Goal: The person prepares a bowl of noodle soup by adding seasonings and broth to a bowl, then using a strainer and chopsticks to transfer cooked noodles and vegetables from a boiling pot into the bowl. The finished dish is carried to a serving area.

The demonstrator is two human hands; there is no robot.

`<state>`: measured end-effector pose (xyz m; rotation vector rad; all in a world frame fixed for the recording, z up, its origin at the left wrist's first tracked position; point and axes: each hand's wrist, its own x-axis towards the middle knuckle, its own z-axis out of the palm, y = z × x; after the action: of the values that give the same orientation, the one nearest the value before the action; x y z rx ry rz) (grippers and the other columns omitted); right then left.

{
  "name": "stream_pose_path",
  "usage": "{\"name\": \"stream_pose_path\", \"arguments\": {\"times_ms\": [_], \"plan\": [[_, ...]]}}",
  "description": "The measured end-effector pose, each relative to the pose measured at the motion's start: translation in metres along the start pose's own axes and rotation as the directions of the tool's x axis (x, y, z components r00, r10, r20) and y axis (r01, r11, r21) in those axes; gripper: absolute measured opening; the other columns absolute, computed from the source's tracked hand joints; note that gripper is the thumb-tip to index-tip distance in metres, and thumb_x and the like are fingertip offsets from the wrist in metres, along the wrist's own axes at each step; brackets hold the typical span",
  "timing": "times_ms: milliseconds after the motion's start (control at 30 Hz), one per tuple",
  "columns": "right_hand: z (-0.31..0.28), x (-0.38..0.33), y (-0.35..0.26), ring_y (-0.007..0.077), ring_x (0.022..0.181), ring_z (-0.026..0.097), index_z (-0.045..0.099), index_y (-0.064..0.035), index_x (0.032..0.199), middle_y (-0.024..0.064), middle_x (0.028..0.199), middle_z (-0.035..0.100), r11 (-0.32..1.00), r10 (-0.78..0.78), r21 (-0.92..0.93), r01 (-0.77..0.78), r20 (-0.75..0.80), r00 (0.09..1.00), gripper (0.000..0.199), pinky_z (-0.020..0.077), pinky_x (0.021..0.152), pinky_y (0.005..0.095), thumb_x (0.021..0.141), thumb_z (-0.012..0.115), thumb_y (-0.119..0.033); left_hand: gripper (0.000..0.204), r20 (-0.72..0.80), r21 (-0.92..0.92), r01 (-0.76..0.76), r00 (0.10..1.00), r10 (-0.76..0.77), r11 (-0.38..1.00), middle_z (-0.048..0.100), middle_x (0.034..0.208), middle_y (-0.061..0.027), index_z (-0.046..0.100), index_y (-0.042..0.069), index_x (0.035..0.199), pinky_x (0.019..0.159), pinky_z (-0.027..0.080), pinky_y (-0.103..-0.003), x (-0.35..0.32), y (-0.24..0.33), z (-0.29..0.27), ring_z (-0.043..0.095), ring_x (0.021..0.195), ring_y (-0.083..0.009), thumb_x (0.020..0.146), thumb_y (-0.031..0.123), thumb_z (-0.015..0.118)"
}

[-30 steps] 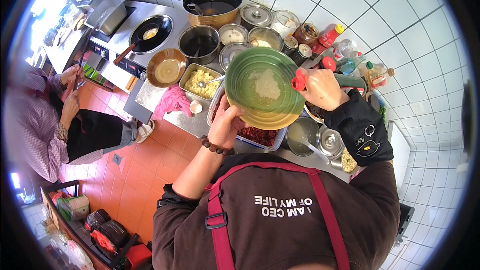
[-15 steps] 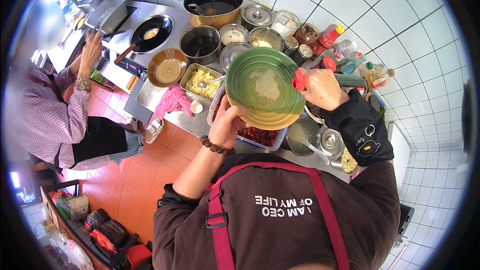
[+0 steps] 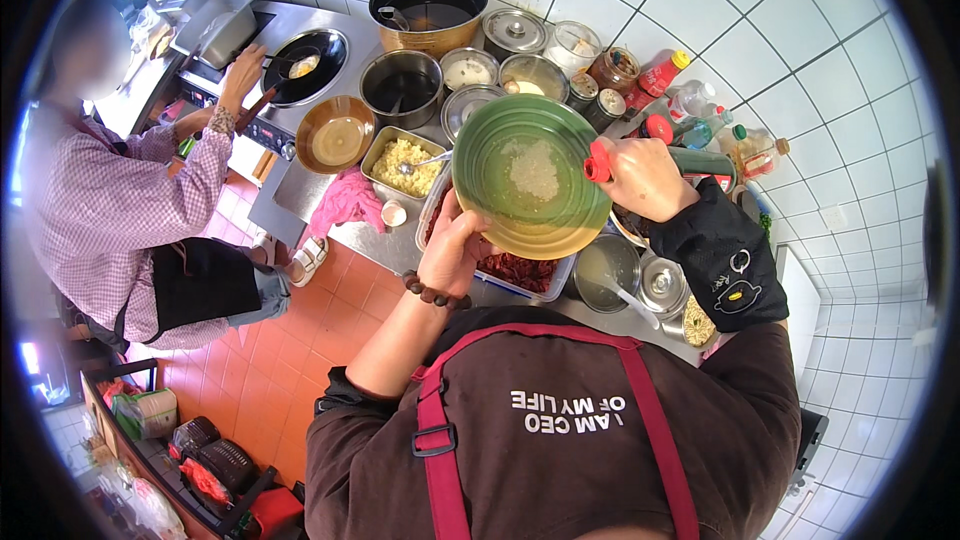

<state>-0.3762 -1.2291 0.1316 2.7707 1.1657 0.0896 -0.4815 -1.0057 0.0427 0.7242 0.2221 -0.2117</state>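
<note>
My left hand [image 3: 456,243] grips the near-left rim of a green bowl [image 3: 482,155] with a yellowish edge, held up above the counter. Inside the bowl lies a patch of pale, grainy stuff [image 3: 535,172]. Wrapped round a green bottle [image 3: 700,162], my right hand [image 3: 650,178] tips it sideways, so its red cap [image 3: 598,160] points left at the bowl's right rim. No stream from the cap can be made out. Partly hidden under the bowl is a clear plastic tub [image 3: 556,286] with dark red, chili-like pieces [image 3: 520,270].
Pots, lidded tins and jars [image 3: 612,70] crowd the counter behind the bowl, with bottles [image 3: 755,152] along the tiled wall. A tray of yellow mash [image 3: 400,162] and a pink cloth [image 3: 345,202] lie left. A co-worker [image 3: 150,190] stands at a wok [image 3: 310,80].
My hands, the bowl and the bottle look unmoved. At the left, the co-worker has leaned in, one hand moving right, closer to the wok.
</note>
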Motion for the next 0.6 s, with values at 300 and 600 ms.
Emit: {"name": "stream_pose_path", "arguments": {"times_ms": [300, 600], "plan": [[0.0019, -0.0002, 0.0018, 0.0317, 0.055, 0.057, 0.052, -0.001, 0.082, 0.0142, 0.057, 0.055, 0.999, -0.026, 0.024, 0.026, -0.016, 1.0, 0.02, 0.0443, 0.047, 0.0405, 0.068, 0.058, -0.014, 0.048, 0.013, -0.006, 0.004, 1.0, -0.004, 1.0, 0.052, 0.105, -0.0064, 0.037, 0.008, 0.122, 0.065, 0.054, -0.031, 0.0023, -0.0015, -0.0033, 0.059, 0.085, -0.0175, 0.075, 0.008, 0.049], [0.0006, -0.0002, 0.0017, 0.0312, 0.055, 0.058, 0.053, -0.002, 0.084, 0.014, 0.056, 0.055, 0.999, -0.034, 0.028, 0.034, -0.024, 0.999, 0.02, 0.0446, 0.047, 0.0405, 0.069, 0.057, -0.014, 0.052, 0.051, -0.062, 0.025, 0.998, -0.022, 0.998, 0.049, 0.111, -0.0058, 0.034, 0.009, 0.127, 0.064, 0.055, -0.028, 0.0058, -0.0039, -0.0086, 0.059, 0.087, -0.0158, 0.077, 0.005, 0.05]]}}
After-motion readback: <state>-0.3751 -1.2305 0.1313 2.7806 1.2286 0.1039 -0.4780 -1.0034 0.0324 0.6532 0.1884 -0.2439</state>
